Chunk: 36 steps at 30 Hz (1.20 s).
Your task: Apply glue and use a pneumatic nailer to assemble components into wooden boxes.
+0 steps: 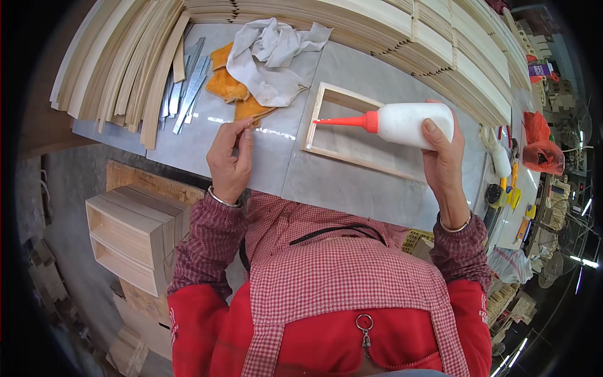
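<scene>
My right hand (445,157) is wrapped round a white squeeze bottle (408,123) with a red cap and a long red nozzle (342,121). The bottle lies level in the grip, its nozzle pointing left. Its tip is over the left end of a slim rectangular wooden frame (352,158) lying on the grey tabletop (264,166). Part of the frame is hidden behind the bottle and hand. My left hand (230,162) is raised by the table's near edge, thumb and forefinger closed in a pinch. Whatever they hold, if anything, is too small to name. An orange cloth (227,86) lies just beyond those fingertips.
A white cloth (270,60) partly covers the orange one. Wooden strips (116,69) and thin metal strips (190,94) are heaped at left. Stacked wooden slats (383,31) line the back. Wooden boxes (125,235) stand below left. A red plastic bag (543,147) is at right.
</scene>
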Each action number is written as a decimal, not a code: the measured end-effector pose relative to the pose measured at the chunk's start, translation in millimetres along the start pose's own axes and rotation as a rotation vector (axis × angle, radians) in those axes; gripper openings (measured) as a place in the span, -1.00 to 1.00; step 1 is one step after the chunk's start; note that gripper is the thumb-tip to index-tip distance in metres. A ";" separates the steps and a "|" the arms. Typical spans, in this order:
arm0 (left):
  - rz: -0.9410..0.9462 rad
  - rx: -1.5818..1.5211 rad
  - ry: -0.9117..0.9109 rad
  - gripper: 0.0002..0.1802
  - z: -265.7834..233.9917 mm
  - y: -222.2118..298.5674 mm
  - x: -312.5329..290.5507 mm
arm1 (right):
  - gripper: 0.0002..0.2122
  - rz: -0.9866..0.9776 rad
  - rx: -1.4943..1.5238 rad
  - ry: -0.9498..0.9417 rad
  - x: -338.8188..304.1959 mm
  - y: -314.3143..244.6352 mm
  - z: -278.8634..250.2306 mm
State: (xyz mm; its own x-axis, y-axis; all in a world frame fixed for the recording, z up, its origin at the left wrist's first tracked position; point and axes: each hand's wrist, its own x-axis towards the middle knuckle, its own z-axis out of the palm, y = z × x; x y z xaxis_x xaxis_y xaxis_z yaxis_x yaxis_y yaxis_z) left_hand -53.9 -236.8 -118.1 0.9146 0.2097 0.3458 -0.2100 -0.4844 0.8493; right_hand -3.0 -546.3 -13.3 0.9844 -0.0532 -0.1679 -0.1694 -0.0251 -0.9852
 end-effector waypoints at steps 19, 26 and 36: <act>-0.046 0.009 -0.006 -0.81 -0.4 5.0 1.3 | -0.56 -0.060 0.049 0.069 42.5 -6.9 -7.6; -0.033 0.001 -0.014 -0.82 0.8 5.8 2.2 | -0.57 -0.066 0.047 0.105 33.4 -8.4 -35.7; -0.022 0.039 -0.046 -0.82 1.2 4.2 1.1 | -0.59 -0.090 0.064 0.234 8.7 -6.9 -97.2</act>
State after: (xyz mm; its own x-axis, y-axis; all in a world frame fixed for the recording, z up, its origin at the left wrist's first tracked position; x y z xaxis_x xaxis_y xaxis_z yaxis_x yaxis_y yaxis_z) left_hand -53.3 -239.7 -114.7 0.9340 0.1818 0.3076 -0.1768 -0.5128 0.8401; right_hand 2.1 -643.6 -4.7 0.9562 -0.2829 -0.0748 -0.0714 0.0223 -0.9972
